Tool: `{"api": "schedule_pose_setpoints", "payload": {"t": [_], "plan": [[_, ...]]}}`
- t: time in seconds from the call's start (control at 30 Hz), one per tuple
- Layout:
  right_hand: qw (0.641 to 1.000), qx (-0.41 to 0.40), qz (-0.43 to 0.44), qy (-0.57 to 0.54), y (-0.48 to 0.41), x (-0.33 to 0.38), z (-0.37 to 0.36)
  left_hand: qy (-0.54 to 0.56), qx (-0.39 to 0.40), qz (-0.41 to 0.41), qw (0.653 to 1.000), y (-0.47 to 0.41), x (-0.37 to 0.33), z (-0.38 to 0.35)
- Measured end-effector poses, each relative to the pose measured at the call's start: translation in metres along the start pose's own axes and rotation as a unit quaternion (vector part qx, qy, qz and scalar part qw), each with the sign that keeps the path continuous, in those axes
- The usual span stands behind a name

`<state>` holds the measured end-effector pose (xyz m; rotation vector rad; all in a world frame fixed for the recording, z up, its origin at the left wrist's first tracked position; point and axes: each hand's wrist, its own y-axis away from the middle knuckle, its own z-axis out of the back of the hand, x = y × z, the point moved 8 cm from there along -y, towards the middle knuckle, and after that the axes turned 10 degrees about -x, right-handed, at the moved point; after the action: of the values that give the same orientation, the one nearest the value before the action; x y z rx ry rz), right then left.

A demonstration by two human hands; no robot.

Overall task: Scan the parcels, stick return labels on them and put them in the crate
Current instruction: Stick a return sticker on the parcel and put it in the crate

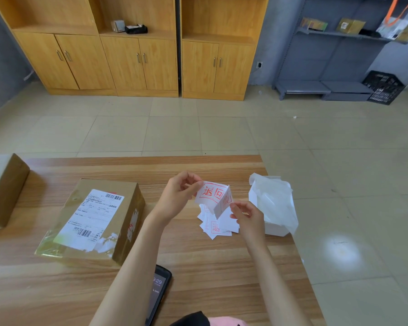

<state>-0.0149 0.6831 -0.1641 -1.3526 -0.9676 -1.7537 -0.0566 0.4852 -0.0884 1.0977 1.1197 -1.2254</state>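
A white return label [212,194] with red characters hangs above the wooden table [198,262], bent in the middle. My left hand [178,196] pinches its upper left corner. My right hand [246,216] pinches its lower right edge. Under it lies a small heap of more labels [218,228]. A brown cardboard parcel [97,220] with a white shipping label and barcodes lies to the left, apart from both hands. A black handheld scanner [157,292] lies near the front edge, partly hidden by my left forearm.
A second cardboard box [4,189] sits at the table's left edge. A white box with crumpled backing paper [272,203] stands at the right edge. A black crate [384,90] rests on the floor far right, by grey shelving. Wooden cabinets line the back wall.
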Motion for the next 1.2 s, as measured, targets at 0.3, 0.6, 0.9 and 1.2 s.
{"api": "schedule_pose_setpoints", "payload": {"t": [0.3, 0.6, 0.9, 1.2], "plan": [[1.0, 0.002, 0.0, 0.005, 0.0, -0.005, 0.0, 0.004, -0.043, -0.002, 0.999, -0.005, 0.005, 0.013], [1.0, -0.003, -0.016, 0.011, -0.002, -0.013, 0.003, 0.029, -0.073, 0.016, 0.997, -0.009, 0.015, 0.028], [0.999, -0.019, -0.032, 0.037, -0.004, -0.027, 0.006, 0.046, -0.101, 0.025, 0.993, -0.01, 0.024, 0.043], [0.995, -0.044, -0.073, 0.061, -0.008, -0.057, 0.011, 0.056, -0.129, 0.046, 0.989, -0.012, 0.036, 0.056]]}}
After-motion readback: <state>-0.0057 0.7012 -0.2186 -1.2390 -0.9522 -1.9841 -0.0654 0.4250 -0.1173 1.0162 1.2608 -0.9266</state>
